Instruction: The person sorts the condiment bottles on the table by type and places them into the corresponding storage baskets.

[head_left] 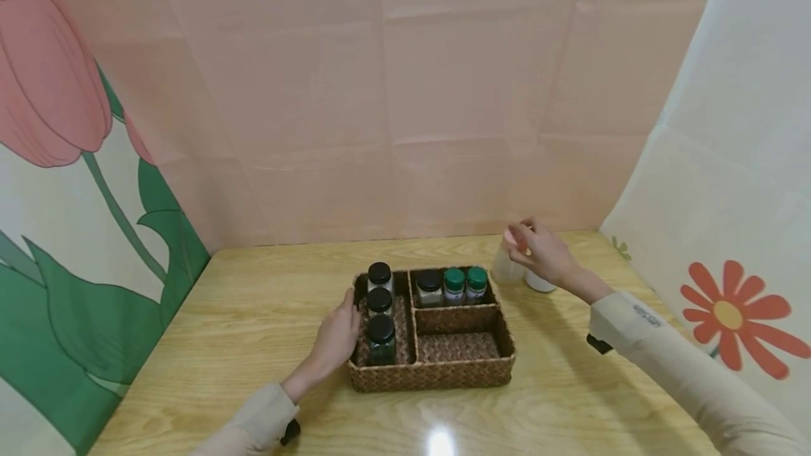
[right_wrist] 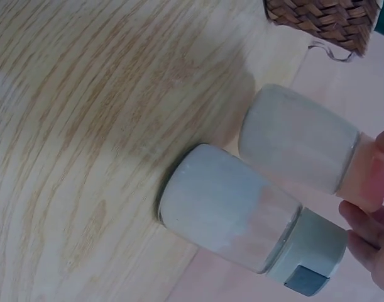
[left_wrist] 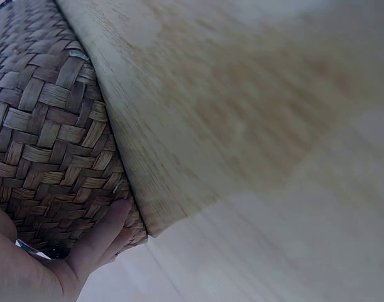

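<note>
My right hand pinches the pink cap of a clear seasoning bottle with pale contents. Beside it stands a second seasoning bottle holding white contents, its grey-green cap close to the fingers in the right wrist view. In the head view the hand hides most of that second bottle. To the left is a brown woven basket with three compartments. My left hand lies along its left side, fingers extended against the woven wall.
Three black-capped jars line the basket's left compartment. Another black-capped jar and two green-capped jars fill the back right compartment. The front right compartment shows its woven bottom. A pink backdrop rises behind the wooden table.
</note>
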Demonstrator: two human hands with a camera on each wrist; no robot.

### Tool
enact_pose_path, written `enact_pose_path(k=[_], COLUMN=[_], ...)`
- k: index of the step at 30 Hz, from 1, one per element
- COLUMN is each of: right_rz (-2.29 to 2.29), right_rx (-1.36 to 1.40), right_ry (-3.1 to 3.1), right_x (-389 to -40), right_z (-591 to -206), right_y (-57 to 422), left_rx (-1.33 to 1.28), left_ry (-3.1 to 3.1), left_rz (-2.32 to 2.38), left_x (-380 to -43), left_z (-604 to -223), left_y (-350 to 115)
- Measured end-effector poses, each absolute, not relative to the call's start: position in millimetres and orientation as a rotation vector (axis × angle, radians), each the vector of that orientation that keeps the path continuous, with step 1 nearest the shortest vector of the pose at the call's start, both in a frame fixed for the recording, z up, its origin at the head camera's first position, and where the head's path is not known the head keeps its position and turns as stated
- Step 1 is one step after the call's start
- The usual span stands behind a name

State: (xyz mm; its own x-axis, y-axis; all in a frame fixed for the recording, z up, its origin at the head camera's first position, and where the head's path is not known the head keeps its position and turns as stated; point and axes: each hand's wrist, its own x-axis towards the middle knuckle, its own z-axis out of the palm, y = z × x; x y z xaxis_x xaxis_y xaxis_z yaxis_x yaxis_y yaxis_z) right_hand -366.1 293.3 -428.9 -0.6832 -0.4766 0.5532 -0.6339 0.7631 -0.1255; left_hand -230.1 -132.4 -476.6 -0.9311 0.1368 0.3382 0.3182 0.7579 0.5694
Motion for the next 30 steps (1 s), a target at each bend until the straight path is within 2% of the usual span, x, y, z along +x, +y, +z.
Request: enact_pose_path(k=[30], right_rz=[0.498], right_rx=[0.842], right_ry=[-2.276], right_x=[-339.9], right_z=[-394.4], right_y=[268.0], left_rx=[-0.354], left_ry=[-2.69], left_rz=[-0.985], left_x=[-232.3], left_z=[-478.7], left_y=[-134.5])
